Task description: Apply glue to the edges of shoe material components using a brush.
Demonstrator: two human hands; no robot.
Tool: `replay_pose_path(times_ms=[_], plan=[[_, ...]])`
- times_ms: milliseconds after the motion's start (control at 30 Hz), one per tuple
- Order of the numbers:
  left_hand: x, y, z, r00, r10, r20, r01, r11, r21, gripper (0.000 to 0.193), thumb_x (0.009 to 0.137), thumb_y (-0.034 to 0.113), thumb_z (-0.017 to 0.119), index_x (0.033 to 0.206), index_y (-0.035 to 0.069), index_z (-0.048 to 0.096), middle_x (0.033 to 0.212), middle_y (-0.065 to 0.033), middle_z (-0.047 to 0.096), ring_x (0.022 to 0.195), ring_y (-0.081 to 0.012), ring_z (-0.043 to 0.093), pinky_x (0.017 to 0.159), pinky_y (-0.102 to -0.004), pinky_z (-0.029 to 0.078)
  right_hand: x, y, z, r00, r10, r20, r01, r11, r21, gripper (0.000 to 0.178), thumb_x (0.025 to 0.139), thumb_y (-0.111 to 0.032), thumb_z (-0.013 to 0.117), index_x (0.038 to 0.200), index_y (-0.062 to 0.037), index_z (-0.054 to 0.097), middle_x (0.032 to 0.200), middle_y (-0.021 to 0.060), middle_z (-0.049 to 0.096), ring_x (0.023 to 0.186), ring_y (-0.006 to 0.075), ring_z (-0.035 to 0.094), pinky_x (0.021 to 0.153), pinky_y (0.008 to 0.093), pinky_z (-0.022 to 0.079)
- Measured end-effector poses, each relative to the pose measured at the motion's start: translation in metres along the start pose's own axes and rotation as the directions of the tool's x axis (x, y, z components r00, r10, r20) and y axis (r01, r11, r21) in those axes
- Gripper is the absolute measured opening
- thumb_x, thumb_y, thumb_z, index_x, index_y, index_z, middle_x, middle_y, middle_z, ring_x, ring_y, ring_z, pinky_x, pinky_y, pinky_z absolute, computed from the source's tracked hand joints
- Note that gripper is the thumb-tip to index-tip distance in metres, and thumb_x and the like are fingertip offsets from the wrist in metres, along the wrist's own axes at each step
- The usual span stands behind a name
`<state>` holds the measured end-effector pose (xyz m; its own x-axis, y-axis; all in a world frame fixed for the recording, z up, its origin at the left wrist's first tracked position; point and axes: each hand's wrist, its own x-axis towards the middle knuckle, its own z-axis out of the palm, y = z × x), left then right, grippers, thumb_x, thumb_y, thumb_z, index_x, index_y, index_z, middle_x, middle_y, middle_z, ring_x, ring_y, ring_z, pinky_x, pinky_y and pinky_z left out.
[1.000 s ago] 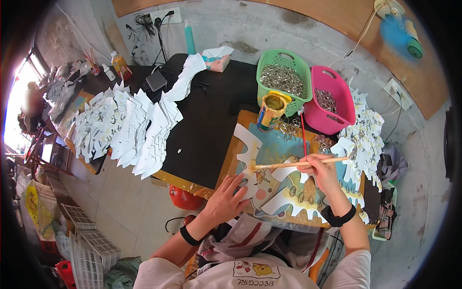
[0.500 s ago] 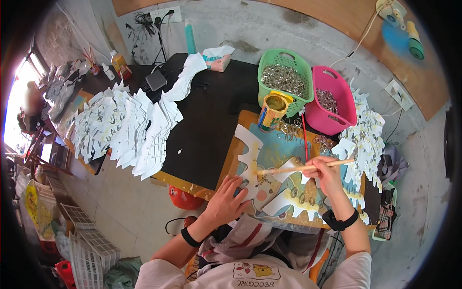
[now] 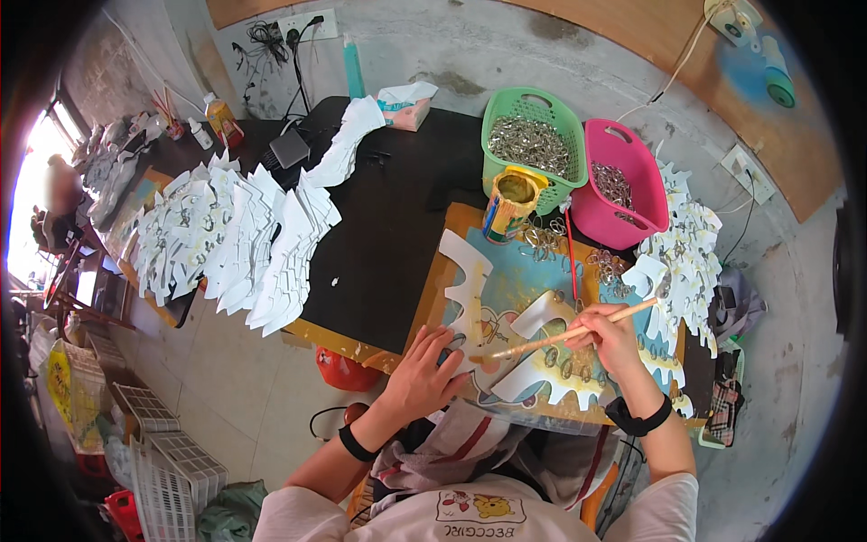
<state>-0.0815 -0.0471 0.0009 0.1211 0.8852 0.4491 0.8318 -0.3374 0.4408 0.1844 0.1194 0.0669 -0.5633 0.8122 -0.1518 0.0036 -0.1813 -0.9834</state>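
My right hand (image 3: 610,340) is closed round a long wooden brush (image 3: 544,342), its tip low beside the fingers of my left hand. My left hand (image 3: 421,372) lies with fingers stretched out on the lower end of a white scalloped cut-out piece (image 3: 466,307). A dark ring-like shape shows by its fingertips. To the right, another white scalloped piece (image 3: 542,372) carries several metal rings and yellowish smears. A further white piece (image 3: 539,313) lies just beyond the brush. Under them is a stained board (image 3: 432,303) with a blue printed surface.
Behind the work stand an open yellow can (image 3: 502,217), a green basket (image 3: 578,176) and a pink basket (image 3: 623,230), both baskets holding metal rings. Loose rings (image 3: 542,239) and a red stick (image 3: 572,253) lie nearby. White pieces are heaped right (image 3: 682,244) and stacked left (image 3: 293,257).
The brush tip has moved from the middle of the white piece down toward my left hand's fingers. My left hand has stayed nearly in place.
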Motion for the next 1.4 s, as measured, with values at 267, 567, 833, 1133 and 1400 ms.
replay_pose_path(times_ms=[267,567,833,1133,1400], plan=[[-0.001,0.001,0.001,1.000,-0.013,-0.001,0.014,1.000,0.004,0.034,0.079,0.021,0.071,0.102,0.002,0.055,0.119,-0.0206,0.053,0.116,-0.0379,0.052,0.103,-0.0519,0.038,-0.010,-0.005,-0.001,1.000,0.012,0.025,-0.012,1.000,-0.014,0.016,0.088,-0.004,0.055,0.085,0.0092,0.064,0.083,0.0183,0.068,0.071,0.0265,0.070,0.067,0.0329,0.060],[-0.002,0.000,0.001,0.999,-0.042,0.003,0.042,0.999,-0.034,0.030,0.078,0.019,0.070,0.095,0.002,0.052,0.120,-0.0209,0.053,0.118,-0.0376,0.051,0.105,-0.0519,0.035,-0.019,-0.015,0.007,0.994,-0.030,0.101,0.041,0.993,-0.107,0.014,0.090,-0.002,0.055,0.091,0.0087,0.064,0.088,0.0158,0.068,0.083,0.0230,0.069,0.074,0.0325,0.059],[-0.002,0.000,0.001,1.000,-0.024,0.016,0.024,1.000,-0.003,0.028,0.078,0.018,0.070,0.092,0.002,0.051,0.121,-0.0214,0.053,0.119,-0.0378,0.051,0.106,-0.0529,0.034,-0.036,-0.011,-0.012,0.943,-0.150,0.298,0.231,0.938,-0.258,0.009,0.083,0.005,0.063,0.092,0.0058,0.065,0.087,0.0136,0.068,0.080,0.0188,0.068,0.068,0.0271,0.055],[-0.002,-0.002,0.000,1.000,-0.017,0.009,0.017,1.000,0.001,0.027,0.078,0.018,0.070,0.090,0.002,0.051,0.121,-0.0203,0.053,0.118,-0.0374,0.051,0.105,-0.0538,0.035,0.012,-0.098,-0.007,0.889,-0.418,-0.185,0.404,0.908,-0.113,0.009,0.086,-0.004,0.065,0.091,0.0035,0.063,0.083,0.0127,0.067,0.078,0.0168,0.067,0.065,0.0258,0.055],[-0.001,0.003,0.000,1.000,-0.021,0.000,0.021,1.000,0.003,0.026,0.079,0.018,0.070,0.089,0.003,0.051,0.120,-0.0198,0.053,0.118,-0.0374,0.051,0.104,-0.0564,0.035,0.101,-0.117,0.042,0.801,-0.582,-0.141,0.354,0.651,-0.672,0.018,0.084,-0.017,0.070,0.085,0.0013,0.068,0.065,0.0044,0.066,0.062,0.0099,0.064,0.057,0.0248,0.050]])
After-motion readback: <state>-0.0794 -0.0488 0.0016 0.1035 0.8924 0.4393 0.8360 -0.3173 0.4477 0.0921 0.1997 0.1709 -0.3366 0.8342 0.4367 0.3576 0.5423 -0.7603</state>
